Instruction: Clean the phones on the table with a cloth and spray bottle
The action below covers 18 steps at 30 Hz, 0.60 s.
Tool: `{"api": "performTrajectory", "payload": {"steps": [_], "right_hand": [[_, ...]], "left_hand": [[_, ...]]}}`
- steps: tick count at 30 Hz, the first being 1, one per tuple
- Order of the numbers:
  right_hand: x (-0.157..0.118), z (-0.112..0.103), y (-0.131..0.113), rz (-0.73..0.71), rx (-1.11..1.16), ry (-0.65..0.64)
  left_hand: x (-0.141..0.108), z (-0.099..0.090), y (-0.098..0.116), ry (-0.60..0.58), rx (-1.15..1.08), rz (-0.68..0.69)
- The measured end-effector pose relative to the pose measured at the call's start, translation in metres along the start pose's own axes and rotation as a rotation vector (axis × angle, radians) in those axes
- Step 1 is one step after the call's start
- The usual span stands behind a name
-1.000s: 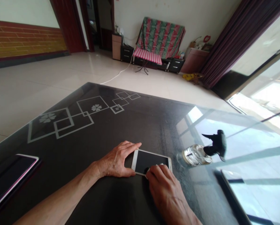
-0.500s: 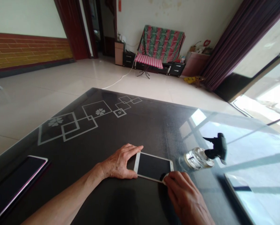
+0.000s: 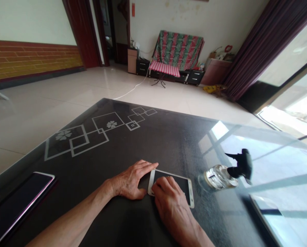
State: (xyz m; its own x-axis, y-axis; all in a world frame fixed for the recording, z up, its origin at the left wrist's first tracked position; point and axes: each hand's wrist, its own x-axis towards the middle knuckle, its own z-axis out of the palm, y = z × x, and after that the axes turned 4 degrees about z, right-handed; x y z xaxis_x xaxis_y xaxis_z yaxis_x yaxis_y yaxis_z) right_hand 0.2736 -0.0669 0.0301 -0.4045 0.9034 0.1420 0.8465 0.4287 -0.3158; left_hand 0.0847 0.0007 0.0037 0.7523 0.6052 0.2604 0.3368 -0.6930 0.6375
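Shifted the right hand point(image 3: 172, 202) leftward over the phone point(image 3: 183, 183), probably to work another part; curled those fingers together, could not tell whether around anything; spread the fingers of the left hand point(image 3: 131, 180) about the phone's left end; saw it white-rimmed, dark-faced, flat on the desk point(image 3: 153, 140).

The phone screen point(image 3: 182, 182) looks smooth and the tabletop point(image 3: 153, 144) glossy.

The dark surface point(image 3: 148, 137) is patterned with pale grey squares point(image 3: 90, 148) and flowers point(image 3: 63, 135). The middle phone point(image 3: 191, 196) is framed in white around a black screen point(image 3: 184, 183). The clear spray bottle point(image 3: 218, 176) is topped in black.
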Motion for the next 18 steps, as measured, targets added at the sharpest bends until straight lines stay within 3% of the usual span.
{"api": "performTrajectory", "payload": {"steps": [4,11,18], "right_hand": [[0.001,-0.001,-0.003,-0.016,0.012,0.004],[-0.019,-0.005,0.005,-0.017,0.06,0.002],[-0.005,0.003,-0.005,-0.051,0.043,-0.005]], "left_hand": [[0.0,0.0,0.0,0.006,0.012,0.018],[0.003,0.001,-0.001,0.037,0.038,0.022],[0.003,0.002,-0.005,0.066,0.021,0.037]]}}
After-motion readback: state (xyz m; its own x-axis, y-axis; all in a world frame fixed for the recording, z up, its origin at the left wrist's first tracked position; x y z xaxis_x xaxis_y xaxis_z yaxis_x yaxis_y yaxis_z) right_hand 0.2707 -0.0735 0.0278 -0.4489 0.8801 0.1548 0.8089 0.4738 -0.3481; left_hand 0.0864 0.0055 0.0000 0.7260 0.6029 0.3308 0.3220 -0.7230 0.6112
